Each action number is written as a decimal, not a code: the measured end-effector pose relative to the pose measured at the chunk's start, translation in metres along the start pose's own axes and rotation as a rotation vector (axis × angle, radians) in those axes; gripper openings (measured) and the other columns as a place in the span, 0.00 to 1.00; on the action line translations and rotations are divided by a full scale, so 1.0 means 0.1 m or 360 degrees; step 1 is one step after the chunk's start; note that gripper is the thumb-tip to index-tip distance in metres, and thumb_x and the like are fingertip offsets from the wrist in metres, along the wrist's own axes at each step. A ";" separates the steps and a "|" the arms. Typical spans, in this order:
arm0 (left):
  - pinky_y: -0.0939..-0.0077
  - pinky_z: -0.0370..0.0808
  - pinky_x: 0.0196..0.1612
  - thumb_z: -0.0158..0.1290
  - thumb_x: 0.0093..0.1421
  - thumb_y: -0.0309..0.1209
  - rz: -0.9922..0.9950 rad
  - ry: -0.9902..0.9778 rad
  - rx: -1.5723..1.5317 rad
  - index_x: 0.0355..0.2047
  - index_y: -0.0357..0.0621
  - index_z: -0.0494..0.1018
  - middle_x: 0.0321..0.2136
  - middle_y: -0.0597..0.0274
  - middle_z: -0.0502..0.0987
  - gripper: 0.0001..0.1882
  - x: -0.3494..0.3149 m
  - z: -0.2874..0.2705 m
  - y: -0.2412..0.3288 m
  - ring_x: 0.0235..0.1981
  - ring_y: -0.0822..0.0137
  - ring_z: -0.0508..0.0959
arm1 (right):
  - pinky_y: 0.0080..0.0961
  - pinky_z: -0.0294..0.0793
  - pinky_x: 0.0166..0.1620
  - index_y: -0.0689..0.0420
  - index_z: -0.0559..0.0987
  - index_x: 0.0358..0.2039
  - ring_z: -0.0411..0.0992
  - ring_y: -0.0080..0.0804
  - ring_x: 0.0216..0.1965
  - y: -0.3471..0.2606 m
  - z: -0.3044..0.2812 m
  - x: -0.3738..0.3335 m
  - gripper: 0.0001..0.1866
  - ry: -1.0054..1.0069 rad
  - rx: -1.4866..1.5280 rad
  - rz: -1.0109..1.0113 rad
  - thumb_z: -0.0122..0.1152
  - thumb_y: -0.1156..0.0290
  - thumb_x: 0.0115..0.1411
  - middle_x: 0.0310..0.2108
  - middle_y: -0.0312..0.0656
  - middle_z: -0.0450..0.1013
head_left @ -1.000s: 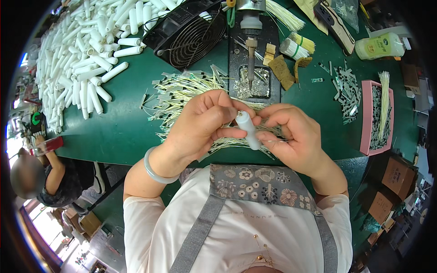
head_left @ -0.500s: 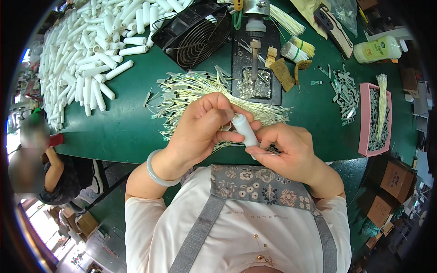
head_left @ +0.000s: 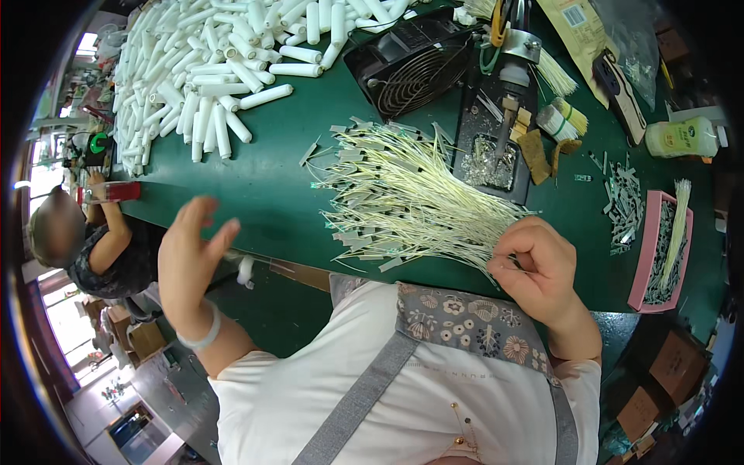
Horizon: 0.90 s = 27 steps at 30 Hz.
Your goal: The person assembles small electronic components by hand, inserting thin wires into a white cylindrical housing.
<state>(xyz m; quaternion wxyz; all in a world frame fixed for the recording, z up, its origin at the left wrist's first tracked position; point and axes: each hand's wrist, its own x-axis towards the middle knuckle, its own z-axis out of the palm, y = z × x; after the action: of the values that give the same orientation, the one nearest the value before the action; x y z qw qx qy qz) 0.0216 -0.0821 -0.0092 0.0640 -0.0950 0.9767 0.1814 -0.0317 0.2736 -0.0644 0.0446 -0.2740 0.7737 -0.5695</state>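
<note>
My left hand (head_left: 194, 256) is out at the left, over the table's front edge. Its fingers are apart and nothing is in it. A small blurred white object (head_left: 245, 271) shows just beside it, below the edge; I cannot make out what it is. My right hand (head_left: 536, 267) pinches thin pale wire at the right end of a large bundle of wires (head_left: 418, 194). Many of these wires carry small flat grey-green strips at their left ends. White tubes (head_left: 209, 93) lie in a big heap at the back left.
Behind the wires are a black fan (head_left: 411, 66) and a soldering iron on a stand (head_left: 508, 116) above a solder-filled tray (head_left: 488, 163). Rightward lie brown sponges (head_left: 535, 155), small circuit strips (head_left: 624, 201), a pink box (head_left: 643, 271) and a bottle (head_left: 682, 138). Another person (head_left: 108, 248) sits at left.
The white tube that both hands held is out of them. My left hand has swung far left and opened; my right has moved right and down to the wire ends. The view has shifted.
</note>
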 end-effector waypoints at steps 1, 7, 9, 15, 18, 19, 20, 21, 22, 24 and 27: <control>0.74 0.70 0.29 0.55 0.48 0.28 0.0025 0.0289 0.0387 0.34 0.37 0.68 0.30 0.52 0.73 0.13 0.11 0.10 -0.06 0.26 0.63 0.74 | 0.18 0.65 0.22 0.60 0.73 0.24 0.68 0.27 0.19 -0.03 0.01 0.02 0.10 -0.0025 -0.0048 -0.0019 0.65 0.80 0.39 0.20 0.39 0.69; 0.67 0.70 0.31 0.51 0.50 0.27 0.0278 0.0571 0.0205 0.41 0.43 0.67 0.36 0.56 0.72 0.16 1.20 0.57 -0.14 0.31 0.57 0.74 | 0.19 0.67 0.23 0.61 0.75 0.27 0.69 0.27 0.20 -0.07 0.03 0.03 0.11 -0.0042 -0.0201 -0.0086 0.64 0.80 0.40 0.21 0.40 0.70; 0.66 0.71 0.31 0.50 0.50 0.26 0.0363 0.0623 0.0378 0.40 0.44 0.67 0.36 0.57 0.72 0.15 1.41 0.67 -0.25 0.31 0.58 0.74 | 0.19 0.67 0.23 0.61 0.75 0.27 0.69 0.28 0.20 -0.09 0.02 0.02 0.11 -0.0027 -0.0240 -0.0096 0.64 0.80 0.40 0.21 0.40 0.70; 0.71 0.71 0.29 0.52 0.46 0.25 0.0572 0.0689 0.0382 0.34 0.44 0.67 0.30 0.61 0.72 0.12 1.24 0.58 0.12 0.27 0.62 0.73 | 0.21 0.70 0.25 0.62 0.76 0.30 0.70 0.30 0.24 -0.01 0.00 0.00 0.13 0.0021 -0.0385 -0.0124 0.63 0.80 0.40 0.24 0.42 0.71; 0.81 0.71 0.29 0.53 0.44 0.21 0.0575 0.0250 -0.0848 0.31 0.40 0.67 0.26 0.62 0.73 0.12 0.78 0.58 0.61 0.26 0.71 0.74 | 0.22 0.71 0.27 0.62 0.75 0.34 0.72 0.32 0.27 0.02 0.09 0.08 0.16 0.0085 -0.0492 -0.0284 0.65 0.77 0.41 0.28 0.43 0.72; 0.84 0.71 0.29 0.53 0.43 0.19 0.0709 0.0105 -0.1247 0.31 0.38 0.68 0.29 0.61 0.74 0.12 0.61 0.64 0.74 0.29 0.73 0.74 | 0.22 0.72 0.27 0.62 0.74 0.37 0.72 0.33 0.28 -0.02 0.12 0.12 0.19 0.0084 -0.0467 -0.0336 0.65 0.75 0.41 0.30 0.44 0.72; 0.83 0.72 0.30 0.55 0.43 0.20 0.0905 -0.0050 -0.1161 0.32 0.39 0.69 0.30 0.61 0.74 0.13 0.50 0.65 0.83 0.30 0.72 0.75 | 0.22 0.72 0.27 0.62 0.73 0.39 0.73 0.34 0.30 -0.05 0.16 0.15 0.22 0.0083 -0.0440 -0.0390 0.66 0.72 0.41 0.31 0.44 0.72; 0.80 0.72 0.32 0.56 0.42 0.21 0.0987 -0.0298 -0.1247 0.32 0.39 0.70 0.31 0.60 0.74 0.13 0.41 0.71 0.88 0.30 0.70 0.75 | 0.22 0.72 0.27 0.62 0.73 0.39 0.73 0.34 0.30 -0.05 0.20 0.15 0.22 0.0080 -0.0439 -0.0387 0.66 0.72 0.41 0.31 0.44 0.72; 0.78 0.72 0.32 0.57 0.42 0.22 0.1145 -0.0332 -0.1244 0.33 0.40 0.70 0.32 0.58 0.74 0.15 0.37 0.77 0.99 0.30 0.67 0.75 | 0.23 0.71 0.28 0.63 0.72 0.41 0.72 0.35 0.28 -0.05 0.24 0.14 0.25 0.0024 -0.0420 -0.0381 0.66 0.73 0.40 0.31 0.45 0.72; 0.76 0.72 0.33 0.56 0.44 0.23 0.1303 -0.0448 -0.1204 0.34 0.39 0.70 0.32 0.56 0.73 0.15 0.35 0.78 1.10 0.31 0.61 0.75 | 0.24 0.70 0.26 0.62 0.71 0.44 0.71 0.36 0.24 -0.08 0.24 0.09 0.28 -0.0173 -0.0390 -0.0259 0.66 0.74 0.39 0.28 0.44 0.71; 0.70 0.71 0.35 0.56 0.45 0.23 0.1009 -0.0355 -0.1035 0.35 0.39 0.69 0.33 0.57 0.73 0.14 0.48 0.75 1.09 0.32 0.56 0.73 | 0.25 0.70 0.23 0.60 0.70 0.44 0.70 0.33 0.22 0.00 0.15 0.03 0.26 -0.0170 -0.0554 -0.0142 0.64 0.71 0.42 0.27 0.41 0.71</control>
<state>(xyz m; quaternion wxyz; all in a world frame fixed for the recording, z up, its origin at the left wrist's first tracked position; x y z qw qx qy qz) -0.0414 0.0375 -0.0494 0.0768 0.2132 0.8371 0.4979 -0.0286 0.2589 -0.0692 0.0121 -0.3416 0.8441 -0.4131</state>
